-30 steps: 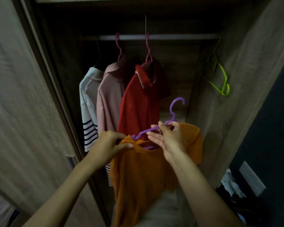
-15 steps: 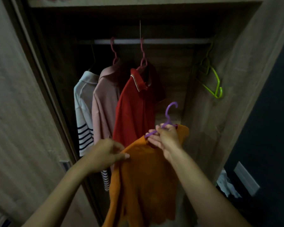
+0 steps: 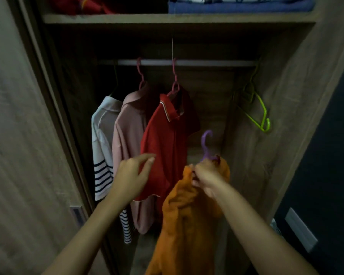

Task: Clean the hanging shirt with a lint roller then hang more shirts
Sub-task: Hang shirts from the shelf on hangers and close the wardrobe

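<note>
Head view: right hand (image 3: pixel 207 178) grips orange shirt (image 3: pixel 187 225) on purple plastic hanger (image 3: pixel 206 144); left hand (image 3: pixel 132 175) loose, apparently empty. Next, hook onto metal rail (image 3: pixel 207 62).

An orange shirt (image 3: pixel 187 221) is seen on a purple hanger (image 3: pixel 206 143). A red shirt (image 3: pixel 167 143), a pale pink shirt (image 3: pixel 127 143) and a white shirt (image 3: pixel 101 139) banded with dark stripes are shown, and a lime-green hanger (image 3: pixel 261 116).
</note>
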`<state>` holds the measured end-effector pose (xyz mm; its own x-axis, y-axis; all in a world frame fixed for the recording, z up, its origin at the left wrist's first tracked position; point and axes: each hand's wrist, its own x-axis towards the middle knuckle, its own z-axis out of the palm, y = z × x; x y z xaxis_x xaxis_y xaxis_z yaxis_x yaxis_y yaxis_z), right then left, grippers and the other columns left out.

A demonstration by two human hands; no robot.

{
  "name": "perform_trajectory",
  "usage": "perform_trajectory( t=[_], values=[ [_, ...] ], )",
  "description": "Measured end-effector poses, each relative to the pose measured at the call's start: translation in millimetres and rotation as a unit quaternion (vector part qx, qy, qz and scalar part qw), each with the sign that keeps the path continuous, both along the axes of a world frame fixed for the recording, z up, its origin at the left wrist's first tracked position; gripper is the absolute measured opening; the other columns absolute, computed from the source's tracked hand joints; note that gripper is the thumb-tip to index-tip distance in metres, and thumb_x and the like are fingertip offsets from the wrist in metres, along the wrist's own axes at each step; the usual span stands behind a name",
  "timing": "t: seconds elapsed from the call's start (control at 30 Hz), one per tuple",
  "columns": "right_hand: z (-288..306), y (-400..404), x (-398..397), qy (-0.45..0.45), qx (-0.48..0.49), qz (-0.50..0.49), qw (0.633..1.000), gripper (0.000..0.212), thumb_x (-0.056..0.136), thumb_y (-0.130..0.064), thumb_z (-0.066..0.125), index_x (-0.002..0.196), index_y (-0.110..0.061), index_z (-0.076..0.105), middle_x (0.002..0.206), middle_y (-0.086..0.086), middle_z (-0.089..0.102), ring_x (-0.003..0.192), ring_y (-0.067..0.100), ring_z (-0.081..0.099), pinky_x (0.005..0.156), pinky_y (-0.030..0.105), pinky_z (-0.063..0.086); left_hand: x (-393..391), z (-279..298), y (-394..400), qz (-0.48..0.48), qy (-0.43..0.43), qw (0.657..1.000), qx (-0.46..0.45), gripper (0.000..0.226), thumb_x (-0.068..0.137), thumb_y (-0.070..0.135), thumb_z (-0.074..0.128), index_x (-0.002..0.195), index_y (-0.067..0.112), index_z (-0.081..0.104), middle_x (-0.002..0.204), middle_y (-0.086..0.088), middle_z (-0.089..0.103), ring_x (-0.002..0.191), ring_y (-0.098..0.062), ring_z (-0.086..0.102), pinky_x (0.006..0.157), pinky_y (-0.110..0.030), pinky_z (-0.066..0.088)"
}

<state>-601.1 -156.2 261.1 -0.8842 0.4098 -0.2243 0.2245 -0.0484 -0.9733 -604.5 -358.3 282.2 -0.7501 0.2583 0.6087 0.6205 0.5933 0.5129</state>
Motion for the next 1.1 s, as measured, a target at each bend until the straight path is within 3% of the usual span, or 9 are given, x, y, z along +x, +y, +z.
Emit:
perform_trajectory(
  t=[0.07,0.2,0.37,0.57,0.63,0.7,0.77,0.93,1.1],
  values=[
    [-7,-6,-2,-0.011,0.018,0.034,0.999,0.026,0.092,-0.004,0.043,0.113,-0.019,0.038,0.083,0.007,0.055,0.062,0.016,0.053,0.052,0.027,0.045,-12,10,5,0.013,0.034,0.999,0.012,0.026,0.093,0.013,0.056,0.116,0.011,0.068,0.105,-0.014,0.072,0.093,-0.017,0.065,0.079,-0.019,0.041],
    [-6,1,-16,0.034,0.034,-0.015,0.999,0.044,0.086,-0.007,0.051,0.126,-0.023,0.038,0.087,0.008,0.054,0.068,0.016,0.053,0.052,0.023,0.044,-42,20,22,0.005,0.060,0.998,-0.034,0.040,0.092,0.010,0.055,0.131,0.008,0.055,0.141,-0.014,0.051,0.135,-0.022,0.043,0.108,-0.021,0.026],
    [45,6,-35,0.090,0.107,-0.009,0.990,0.054,0.088,-0.016,0.057,0.140,-0.012,0.041,0.126,0.011,0.056,0.117,0.027,0.055,0.100,0.039,0.045,-91,46,51,0.025,0.072,0.992,-0.096,0.060,0.092,0.009,0.050,0.148,0.007,0.029,0.157,-0.019,0.018,0.146,-0.031,0.018,0.119,-0.039,0.021],
    [140,23,-84,0.161,0.168,-0.013,0.972,0.027,0.088,-0.007,0.049,0.114,-0.009,0.057,0.097,0.010,0.061,0.091,0.024,0.062,0.061,0.027,0.045,-130,63,73,0.037,0.036,0.986,-0.156,0.082,0.083,-0.006,0.051,0.151,0.004,0.006,0.160,-0.013,0.002,0.148,-0.027,0.002,0.119,-0.029,0.010],
    [161,28,-101,0.164,0.181,-0.012,0.970,0.020,0.088,-0.007,0.049,0.104,-0.020,0.051,0.095,0.008,0.057,0.087,0.020,0.057,0.056,0.024,0.039,-132,64,75,0.027,0.019,0.990,-0.139,0.088,0.081,-0.009,0.053,0.151,0.006,0.002,0.161,-0.012,0.000,0.149,-0.023,0.003,0.118,-0.026,0.012],
    [177,32,-114,0.165,0.190,-0.017,0.968,0.015,0.087,-0.003,0.048,0.090,-0.017,0.053,0.080,0.005,0.057,0.073,0.019,0.056,0.052,0.025,0.037,-133,62,78,0.016,0.022,0.992,-0.121,0.089,0.080,-0.012,0.053,0.152,0.006,0.003,0.160,-0.011,0.001,0.148,-0.021,0.007,0.117,-0.022,0.013],
    [186,35,-124,0.146,0.199,-0.015,0.969,0.016,0.088,-0.003,0.045,0.090,-0.011,0.059,0.069,0.006,0.053,0.060,0.018,0.051,0.051,0.025,0.038,-133,62,80,0.007,0.023,0.994,-0.111,0.090,0.079,-0.013,0.052,0.152,0.007,0.004,0.161,-0.010,0.001,0.148,-0.019,0.012,0.114,-0.020,0.016],
    [194,38,-144,0.117,0.218,0.003,0.969,0.026,0.094,-0.008,0.039,0.074,-0.011,0.056,0.065,0.008,0.050,0.057,0.020,0.048,0.057,0.033,0.040,-140,60,78,-0.005,0.019,0.994,-0.103,0.092,0.075,-0.014,0.051,0.152,0.009,0.006,0.161,-0.008,0.002,0.146,-0.019,0.018,0.113,-0.024,0.028],
    [179,40,-152,0.104,0.258,0.003,0.961,0.028,0.094,-0.010,0.040,0.070,-0.013,0.055,0.071,0.009,0.054,0.062,0.020,0.051,0.062,0.031,0.041,-145,55,76,-0.010,0.044,0.995,-0.085,0.091,0.073,-0.018,0.048,0.152,0.007,0.010,0.160,-0.009,0.005,0.147,-0.016,0.011,0.113,-0.014,0.014]
  ],
)
